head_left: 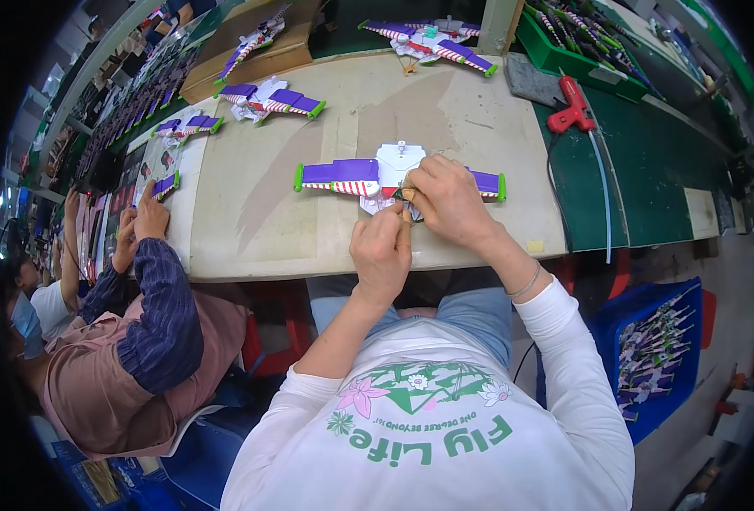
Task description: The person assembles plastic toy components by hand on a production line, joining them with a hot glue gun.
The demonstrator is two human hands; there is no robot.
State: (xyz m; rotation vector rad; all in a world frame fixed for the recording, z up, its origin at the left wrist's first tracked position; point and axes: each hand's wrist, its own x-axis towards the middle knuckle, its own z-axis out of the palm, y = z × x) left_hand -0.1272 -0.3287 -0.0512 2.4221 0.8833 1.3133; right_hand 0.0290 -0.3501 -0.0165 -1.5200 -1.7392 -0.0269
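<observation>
A toy wing pack [339, 175] lies in front of me on the worktable. Its wings are purple with red-and-white stripes and green tips, and its middle part is white. My right hand [451, 200] comes over its right wing, thumb and fingertips pinched together at the lower middle. Just below, my left hand [381, 247] is closed too, its fingertips meeting the same spot. Thin dark wire-like bits show between the fingertips, but what each hand pinches is too small to make out. My fingers hide part of the centre and right wing.
Similar wing packs [272, 100] stand at the far left and far middle [429, 38]. A red glue gun [571, 106] rests at the right, near a green bin [577, 55] of parts. A blue crate [660, 341] stands low right. A co-worker's hands [144, 223] work at left.
</observation>
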